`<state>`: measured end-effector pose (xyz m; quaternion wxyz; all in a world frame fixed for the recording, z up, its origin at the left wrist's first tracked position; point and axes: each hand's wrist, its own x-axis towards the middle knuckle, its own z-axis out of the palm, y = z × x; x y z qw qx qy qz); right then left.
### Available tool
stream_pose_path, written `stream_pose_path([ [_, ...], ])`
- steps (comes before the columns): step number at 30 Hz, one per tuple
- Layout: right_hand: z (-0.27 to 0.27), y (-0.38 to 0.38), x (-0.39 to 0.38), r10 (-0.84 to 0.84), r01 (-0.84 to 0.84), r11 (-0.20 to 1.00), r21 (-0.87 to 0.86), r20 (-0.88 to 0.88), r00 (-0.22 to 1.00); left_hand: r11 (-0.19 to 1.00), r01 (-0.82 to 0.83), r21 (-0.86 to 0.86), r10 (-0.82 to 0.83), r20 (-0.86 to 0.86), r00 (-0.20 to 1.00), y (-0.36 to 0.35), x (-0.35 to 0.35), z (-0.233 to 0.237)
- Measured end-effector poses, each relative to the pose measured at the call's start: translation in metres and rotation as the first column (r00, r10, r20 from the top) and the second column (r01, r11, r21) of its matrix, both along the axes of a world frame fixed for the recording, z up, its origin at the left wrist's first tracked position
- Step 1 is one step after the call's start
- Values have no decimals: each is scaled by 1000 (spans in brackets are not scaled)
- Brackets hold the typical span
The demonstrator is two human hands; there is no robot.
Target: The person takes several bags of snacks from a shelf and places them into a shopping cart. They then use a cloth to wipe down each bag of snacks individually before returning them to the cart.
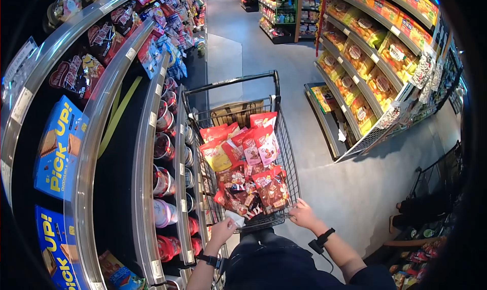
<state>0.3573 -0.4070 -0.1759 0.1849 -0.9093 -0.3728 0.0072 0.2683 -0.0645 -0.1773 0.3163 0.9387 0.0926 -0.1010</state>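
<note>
The shopping cart (266,222) stands directly in front of both hands, with its near edge between them. The right hand (304,213) has its fingers bent over the near right corner, so it is gripping the wire rim. The left hand (223,232) is at the near left corner; its fingers pinch a small white sheet (235,218), and whether they also press on the cart, I cannot tell.

The cart looks stiff, made of dark wire, and I judge that it feels rather heavy to push, because many bags (272,188) lie inside, just beyond the hands. On the smooth floor it should roll without much trouble. The rim suits hooked fingers; the handle bar (231,82), at the end far from the hands, would also be a firm place. The bags seem soft and slippery, so the upper seam is better for holding. The white sheet looks thin and light, easy to crumple, so a gentle pinch is enough. The shelf (143,188) is near, left of the left hand.
</note>
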Motion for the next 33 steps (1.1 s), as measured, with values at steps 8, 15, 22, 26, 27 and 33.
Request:
stream_pose_path([
  [8,4,-11,-37,145,-177,929,-326,-119,982,981,107,-160,-148,-270,951,8,-16,-5],
  [15,12,3,-45,8,-236,779,-581,-367,930,940,309,-147,-342,-375,862,10,-2,6],
  [22,49,38,-14,79,-106,994,-17,-560,825,964,177,-196,-212,-178,961,22,26,64],
  [26,105,104,14,292,47,844,535,-531,796,795,79,-601,-155,-77,985,10,57,131],
  [27,106,119,19,334,144,751,645,-558,760,674,117,-730,-203,-30,979,4,63,140],
  [33,115,130,51,330,482,761,434,-899,288,509,166,-845,18,203,979,0,102,131],
])
